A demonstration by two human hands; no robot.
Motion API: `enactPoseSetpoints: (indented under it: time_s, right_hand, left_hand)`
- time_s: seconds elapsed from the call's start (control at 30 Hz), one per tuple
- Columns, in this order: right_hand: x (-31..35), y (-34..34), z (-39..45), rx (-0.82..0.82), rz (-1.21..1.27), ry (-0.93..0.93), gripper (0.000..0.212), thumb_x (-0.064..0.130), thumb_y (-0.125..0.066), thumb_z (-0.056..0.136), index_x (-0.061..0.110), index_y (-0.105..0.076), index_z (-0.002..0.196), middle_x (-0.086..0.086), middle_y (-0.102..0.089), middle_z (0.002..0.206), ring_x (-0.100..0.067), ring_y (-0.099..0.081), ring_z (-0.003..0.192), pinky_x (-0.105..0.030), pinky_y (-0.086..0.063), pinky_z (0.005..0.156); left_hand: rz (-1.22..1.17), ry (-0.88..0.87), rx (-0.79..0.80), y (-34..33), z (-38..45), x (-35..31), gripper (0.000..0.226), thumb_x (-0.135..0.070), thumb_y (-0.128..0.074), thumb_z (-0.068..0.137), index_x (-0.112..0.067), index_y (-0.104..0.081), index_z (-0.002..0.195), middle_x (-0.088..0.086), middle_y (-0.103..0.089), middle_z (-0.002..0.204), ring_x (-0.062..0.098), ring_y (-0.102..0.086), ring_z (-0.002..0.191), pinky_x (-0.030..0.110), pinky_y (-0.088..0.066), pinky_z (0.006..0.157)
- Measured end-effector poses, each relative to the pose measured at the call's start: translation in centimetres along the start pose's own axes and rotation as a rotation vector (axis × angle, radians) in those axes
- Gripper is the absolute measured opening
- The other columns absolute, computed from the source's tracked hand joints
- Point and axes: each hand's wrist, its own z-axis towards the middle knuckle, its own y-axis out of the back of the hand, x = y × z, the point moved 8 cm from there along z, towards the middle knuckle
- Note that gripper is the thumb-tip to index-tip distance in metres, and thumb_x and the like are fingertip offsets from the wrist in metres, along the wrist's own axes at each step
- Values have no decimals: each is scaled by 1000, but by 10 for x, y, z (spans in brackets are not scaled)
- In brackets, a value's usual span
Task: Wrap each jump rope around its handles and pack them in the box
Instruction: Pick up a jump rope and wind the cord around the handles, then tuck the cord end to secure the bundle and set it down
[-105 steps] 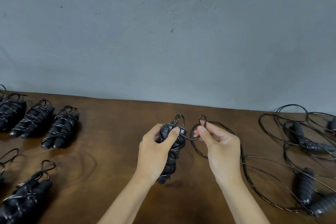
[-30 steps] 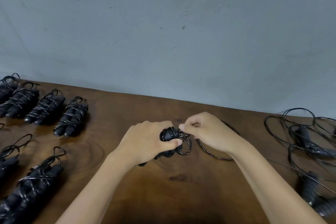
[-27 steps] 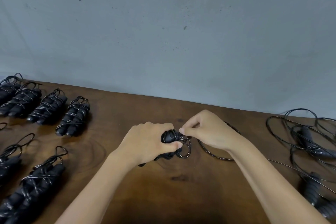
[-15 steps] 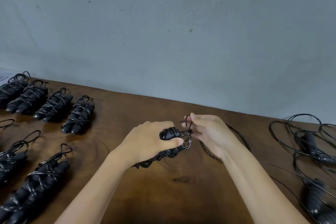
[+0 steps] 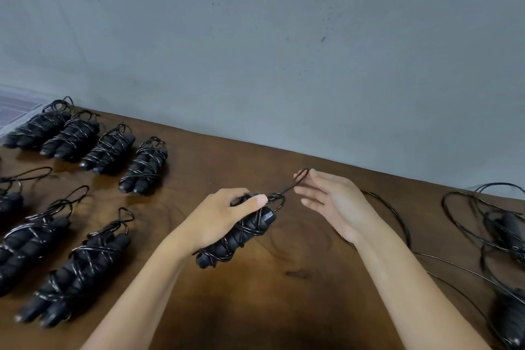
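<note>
- A grey concrete wall (image 5: 284, 51) is standing behind a dark brown wooden desk (image 5: 298, 307).
- The left hand (image 5: 221, 217) is gripping the wrapped jump rope (image 5: 241, 231) just above the desk, fingers curled round the paired handles and the thumb pressing on the top end; the bundle is now tilting with its lower end toward the person, where half a second ago it was lying flatter.
- The right hand (image 5: 332, 202) is reaching out just right of the bundle with its fingers now straightened and spread; the rope loop (image 5: 298, 180) is catching on the fingertips and stretching out from the bundle's top, whereas before the fingers were curled tight against the bundle.
- Left of the bundle, finished wrapped ropes (image 5: 85, 267) are lying in two rows, the far row (image 5: 108, 148) sitting close to the wall.
- Right of the bundle, unwrapped ropes (image 5: 505, 224) are lying in loose coils, their cords trailing across the desk under the right forearm.
</note>
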Motion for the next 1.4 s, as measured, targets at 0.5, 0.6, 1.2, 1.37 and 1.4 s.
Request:
enactPoseSetpoints:
  time_s: [0.5,0.6,1.2,1.37,1.4]
  right_hand:
    - [-42,-72,21,164,-250,-71,25,20,-49,108,19,-64,128,4,-77,111,-15,-74,101,-37,-59,94]
    - [-48,-79,23,172,-267,-68,24,22,-49,108,20,-66,125,5,-77,110,-14,-74,100,-37,-59,94]
    - [-60,-55,27,128,-223,-67,23,21,-51,107,19,-70,121,2,-77,109,-18,-74,101,-38,-59,94]
    - [-55,-27,20,46,-185,-52,24,19,-50,107,18,-70,120,1,-78,109,-20,-74,101,-38,-59,94]
    - [-55,-19,17,25,-177,-51,24,19,-50,107,18,-70,120,1,-78,109,-20,-74,101,-38,-59,94]
  left_hand:
    - [-48,355,-317,95,45,112,53,-65,-74,86,-19,-66,111,0,-74,113,21,-69,105,46,-53,103]
    - [-64,421,-357,109,61,135,86,-78,-70,79,-13,-62,134,5,-70,128,27,-65,116,49,-50,109]
    - [673,472,-459,133,97,114,69,-65,-42,104,-4,-52,131,21,-61,128,43,-55,121,53,-53,95]
    - [722,240,-508,100,103,52,51,-55,-48,105,-10,-59,123,15,-62,123,39,-53,117,49,-50,95]
    - [679,195,-485,88,107,42,48,-55,-49,105,-11,-61,122,13,-63,121,36,-54,116,49,-50,96]
